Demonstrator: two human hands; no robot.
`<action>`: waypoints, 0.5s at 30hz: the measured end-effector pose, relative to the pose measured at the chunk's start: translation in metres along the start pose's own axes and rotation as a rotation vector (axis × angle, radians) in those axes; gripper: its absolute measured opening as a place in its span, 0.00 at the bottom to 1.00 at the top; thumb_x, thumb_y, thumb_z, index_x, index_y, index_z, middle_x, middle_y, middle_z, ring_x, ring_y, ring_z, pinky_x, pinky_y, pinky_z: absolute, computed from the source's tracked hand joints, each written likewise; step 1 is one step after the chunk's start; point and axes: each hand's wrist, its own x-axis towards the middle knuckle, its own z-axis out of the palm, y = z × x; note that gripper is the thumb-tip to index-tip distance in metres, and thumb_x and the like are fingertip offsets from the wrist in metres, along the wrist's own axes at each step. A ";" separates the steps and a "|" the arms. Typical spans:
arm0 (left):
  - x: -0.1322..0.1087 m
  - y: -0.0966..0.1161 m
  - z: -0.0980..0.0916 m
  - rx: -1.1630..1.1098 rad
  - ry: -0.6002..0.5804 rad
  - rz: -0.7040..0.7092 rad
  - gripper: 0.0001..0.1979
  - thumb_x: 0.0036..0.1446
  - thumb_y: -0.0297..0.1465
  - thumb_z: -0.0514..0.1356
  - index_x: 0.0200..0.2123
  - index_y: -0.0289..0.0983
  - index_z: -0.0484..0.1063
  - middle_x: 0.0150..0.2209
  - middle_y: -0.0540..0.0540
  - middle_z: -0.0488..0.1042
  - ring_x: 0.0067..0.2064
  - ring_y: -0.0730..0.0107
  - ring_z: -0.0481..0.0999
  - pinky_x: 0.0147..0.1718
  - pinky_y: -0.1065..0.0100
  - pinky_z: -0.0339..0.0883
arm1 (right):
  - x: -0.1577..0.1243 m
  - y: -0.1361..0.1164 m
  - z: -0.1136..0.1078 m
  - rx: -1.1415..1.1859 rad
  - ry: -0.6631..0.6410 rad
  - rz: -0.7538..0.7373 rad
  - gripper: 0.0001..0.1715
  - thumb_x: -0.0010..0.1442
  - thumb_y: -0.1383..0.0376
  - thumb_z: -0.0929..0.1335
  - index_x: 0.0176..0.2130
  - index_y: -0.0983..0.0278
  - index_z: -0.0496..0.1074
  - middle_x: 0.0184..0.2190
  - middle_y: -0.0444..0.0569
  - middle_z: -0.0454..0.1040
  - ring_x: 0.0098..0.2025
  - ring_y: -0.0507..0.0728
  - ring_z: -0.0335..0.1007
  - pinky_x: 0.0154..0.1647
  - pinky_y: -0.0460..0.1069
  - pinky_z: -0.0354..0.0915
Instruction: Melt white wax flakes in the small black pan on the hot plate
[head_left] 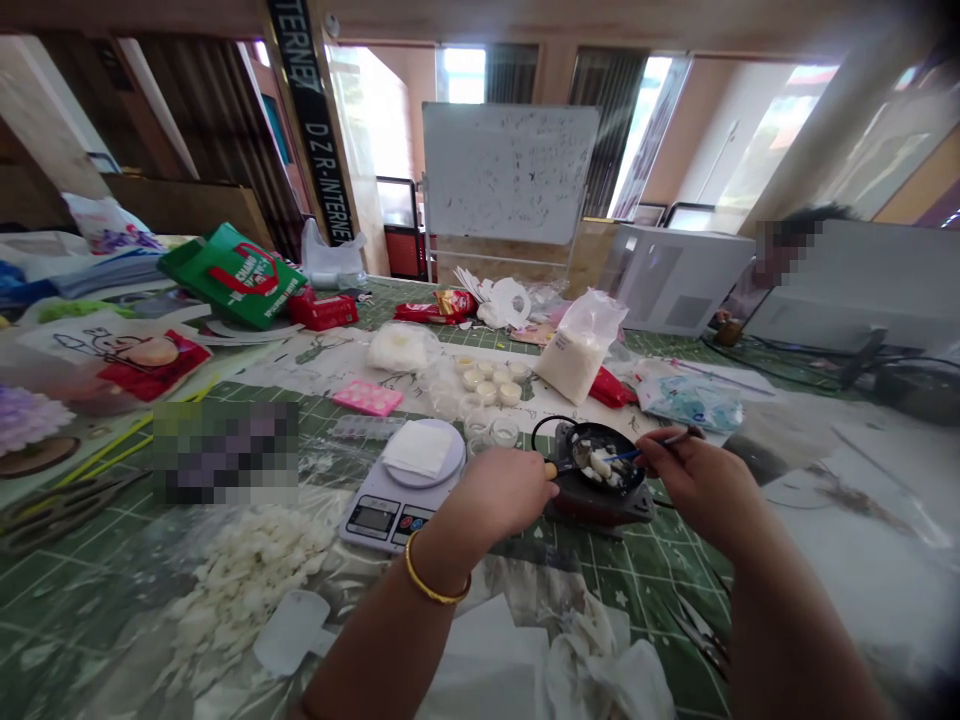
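Note:
My left hand [501, 492], a gold bangle on its wrist, is closed around the wooden handle of a small black pan [604, 462]. The pan rests on a small burner [600, 505] and holds white chunks [600, 466]. My right hand [694, 478] pinches a thin blue-handled stick [637, 453] whose tip reaches into the pan among the chunks. A digital kitchen scale [397, 495] with a white paper square on its plate stands just left of my left hand.
A pile of white flakes [240, 575] lies at front left on the green cutting mat [675, 590]. Small filled cups [487, 385], a bag of white granules [577, 350] and a pink tray [367, 397] sit behind. Crumpled tissue [600, 670] lies near me. Scissors [697, 630] rest at right. A person sits at far right.

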 end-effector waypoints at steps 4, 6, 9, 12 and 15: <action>0.000 0.002 0.002 0.029 0.023 0.022 0.16 0.58 0.36 0.44 0.33 0.35 0.67 0.31 0.42 0.73 0.33 0.64 0.74 0.27 0.69 0.63 | 0.000 0.000 -0.001 0.032 -0.017 0.009 0.19 0.56 0.55 0.58 0.30 0.62 0.72 0.26 0.47 0.76 0.31 0.57 0.71 0.30 0.48 0.60; 0.000 0.002 0.002 0.026 0.024 0.018 0.16 0.58 0.36 0.44 0.33 0.35 0.67 0.31 0.42 0.73 0.32 0.65 0.74 0.27 0.70 0.63 | 0.000 0.000 -0.001 -0.006 0.006 0.007 0.19 0.56 0.56 0.58 0.29 0.63 0.72 0.28 0.48 0.76 0.31 0.58 0.71 0.30 0.49 0.60; 0.001 0.001 0.003 0.026 0.011 0.028 0.15 0.58 0.36 0.44 0.33 0.35 0.67 0.31 0.43 0.73 0.33 0.66 0.74 0.28 0.70 0.64 | -0.001 0.000 -0.002 -0.006 0.014 -0.005 0.19 0.55 0.56 0.58 0.27 0.62 0.72 0.29 0.48 0.76 0.30 0.57 0.71 0.29 0.49 0.60; 0.001 0.001 0.002 0.028 0.005 0.028 0.15 0.58 0.36 0.45 0.33 0.35 0.67 0.31 0.42 0.73 0.33 0.66 0.73 0.29 0.69 0.64 | -0.001 0.000 -0.001 0.045 -0.006 -0.018 0.20 0.56 0.55 0.58 0.29 0.62 0.73 0.26 0.47 0.76 0.29 0.56 0.71 0.29 0.48 0.61; 0.001 0.000 0.002 0.007 0.001 0.007 0.15 0.56 0.38 0.47 0.33 0.36 0.67 0.32 0.43 0.73 0.34 0.65 0.73 0.30 0.68 0.64 | 0.000 0.001 0.000 -0.010 0.016 -0.012 0.20 0.56 0.56 0.58 0.30 0.63 0.73 0.26 0.48 0.76 0.31 0.58 0.71 0.30 0.49 0.60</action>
